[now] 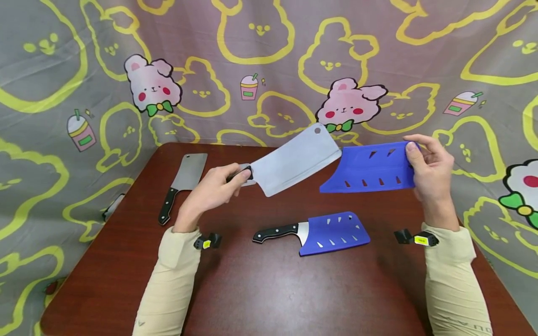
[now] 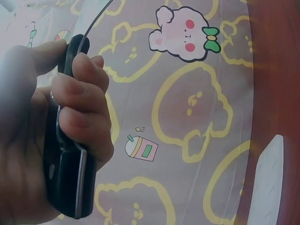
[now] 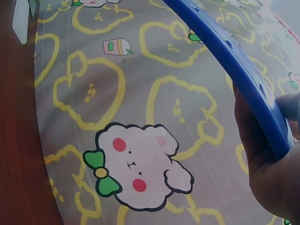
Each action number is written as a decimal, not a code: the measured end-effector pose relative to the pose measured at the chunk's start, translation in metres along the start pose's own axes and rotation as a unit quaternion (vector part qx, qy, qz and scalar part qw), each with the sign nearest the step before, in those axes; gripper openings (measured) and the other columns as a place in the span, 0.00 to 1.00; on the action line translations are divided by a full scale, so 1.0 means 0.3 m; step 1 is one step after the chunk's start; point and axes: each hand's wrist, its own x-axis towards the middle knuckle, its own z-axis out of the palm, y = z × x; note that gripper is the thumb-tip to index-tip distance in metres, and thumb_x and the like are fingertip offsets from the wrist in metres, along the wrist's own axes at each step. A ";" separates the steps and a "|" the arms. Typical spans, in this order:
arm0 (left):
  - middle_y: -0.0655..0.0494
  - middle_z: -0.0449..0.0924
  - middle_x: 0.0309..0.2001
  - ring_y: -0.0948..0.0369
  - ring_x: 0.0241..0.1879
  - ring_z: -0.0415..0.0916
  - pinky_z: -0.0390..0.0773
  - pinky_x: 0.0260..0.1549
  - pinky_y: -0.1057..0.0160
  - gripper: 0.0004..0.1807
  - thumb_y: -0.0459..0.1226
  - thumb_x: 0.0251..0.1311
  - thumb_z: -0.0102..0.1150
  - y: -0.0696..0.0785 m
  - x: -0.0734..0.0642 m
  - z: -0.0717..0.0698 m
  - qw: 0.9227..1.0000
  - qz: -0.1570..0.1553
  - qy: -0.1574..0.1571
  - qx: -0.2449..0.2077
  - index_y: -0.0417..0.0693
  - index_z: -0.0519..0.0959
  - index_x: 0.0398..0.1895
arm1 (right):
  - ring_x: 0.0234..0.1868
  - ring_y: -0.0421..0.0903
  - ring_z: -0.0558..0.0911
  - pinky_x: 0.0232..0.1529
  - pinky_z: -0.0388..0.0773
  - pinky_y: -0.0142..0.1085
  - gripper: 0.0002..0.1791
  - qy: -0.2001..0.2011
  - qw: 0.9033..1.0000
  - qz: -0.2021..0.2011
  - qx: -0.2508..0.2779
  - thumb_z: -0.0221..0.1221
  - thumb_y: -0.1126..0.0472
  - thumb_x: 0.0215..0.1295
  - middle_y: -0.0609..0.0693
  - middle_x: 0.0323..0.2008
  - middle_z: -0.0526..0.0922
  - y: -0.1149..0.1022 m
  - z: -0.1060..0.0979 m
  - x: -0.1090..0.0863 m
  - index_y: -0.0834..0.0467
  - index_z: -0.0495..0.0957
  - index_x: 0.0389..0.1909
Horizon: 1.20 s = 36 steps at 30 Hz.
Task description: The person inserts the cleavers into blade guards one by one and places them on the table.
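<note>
My left hand [image 1: 214, 189] grips the black handle [image 2: 70, 183] of a cleaver [image 1: 294, 161], raised above the table. Its broad bare blade slants up to the right, with a round hole near the far corner. The right hand [image 1: 433, 170] pinches a blue blade sheath [image 1: 365, 170] at its right end, thumb on the near face. Small slots line the sheath, and its flared left end is right by the blade's tip in the head view. Below them lies a second cleaver [image 1: 275, 232], its blade inside another blue sheath [image 1: 336, 233]. A third, unsheathed cleaver [image 1: 191, 170] lies beyond the left hand.
The dark red-brown table [image 1: 252, 298] has rounded corners. A patterned curtain [image 1: 277, 74] with yellow outlines and pink bunnies hangs close behind it and along both sides. Each wrist carries a small black camera, the left one [image 1: 206, 241] standing out over the table.
</note>
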 end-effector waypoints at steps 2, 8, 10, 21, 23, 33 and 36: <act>0.45 0.74 0.23 0.57 0.16 0.69 0.71 0.20 0.60 0.21 0.56 0.72 0.45 0.001 -0.001 -0.001 1.000 -0.001 -0.001 -0.001 0.52 0.72 0.30 | 0.22 0.40 0.83 0.19 0.76 0.26 0.15 -0.002 1.000 0.005 -0.003 0.57 0.69 0.68 0.51 0.25 0.84 -0.003 0.001 0.001 0.77 0.75 0.49; 0.50 0.73 0.21 0.57 0.16 0.69 0.71 0.19 0.60 0.20 0.56 0.72 0.46 0.009 -0.004 -0.005 1.000 0.004 -0.004 -0.007 0.52 0.74 0.32 | 0.21 0.41 0.84 0.19 0.77 0.27 0.14 -0.011 1.000 0.025 0.005 0.57 0.69 0.68 0.52 0.25 0.84 -0.010 0.001 -0.003 0.74 0.76 0.50; 0.52 0.72 0.19 0.57 0.15 0.68 0.70 0.19 0.59 0.19 0.56 0.71 0.47 0.011 -0.005 -0.006 1.000 0.010 -0.004 -0.013 0.54 0.75 0.32 | 0.21 0.41 0.83 0.19 0.77 0.27 0.14 -0.006 1.000 0.023 0.007 0.57 0.69 0.68 0.52 0.24 0.84 -0.009 0.002 -0.004 0.75 0.76 0.50; 0.54 0.66 0.14 0.59 0.11 0.61 0.63 0.12 0.63 0.19 0.54 0.69 0.53 0.044 -0.024 -0.008 0.996 0.049 -0.024 -0.064 0.53 0.73 0.24 | 0.21 0.45 0.84 0.20 0.78 0.29 0.14 0.047 0.995 -0.023 0.090 0.58 0.74 0.64 0.57 0.23 0.83 -0.017 -0.008 0.009 0.82 0.74 0.46; 0.55 0.64 0.13 0.59 0.10 0.60 0.62 0.11 0.63 0.19 0.53 0.69 0.53 0.049 -0.027 -0.009 0.996 0.063 -0.030 -0.064 0.53 0.71 0.23 | 0.19 0.46 0.84 0.19 0.78 0.30 0.14 0.047 0.994 -0.022 0.096 0.58 0.74 0.64 0.58 0.21 0.83 -0.023 -0.012 0.011 0.83 0.74 0.45; 0.55 0.62 0.12 0.61 0.09 0.57 0.60 0.11 0.65 0.19 0.50 0.69 0.55 0.064 -0.039 0.001 0.989 0.040 -0.124 -0.069 0.52 0.74 0.22 | 0.17 0.46 0.83 0.17 0.77 0.31 0.12 0.068 0.990 -0.004 0.127 0.59 0.77 0.61 0.58 0.20 0.82 -0.046 -0.031 0.020 0.83 0.75 0.42; 0.57 0.61 0.12 0.62 0.09 0.58 0.62 0.13 0.64 0.15 0.50 0.68 0.56 0.073 -0.048 -0.001 0.989 0.041 -0.134 -0.040 0.55 0.78 0.25 | 0.16 0.44 0.82 0.16 0.76 0.29 0.11 0.045 0.994 0.002 0.101 0.59 0.76 0.61 0.57 0.20 0.82 -0.051 -0.031 0.011 0.82 0.76 0.42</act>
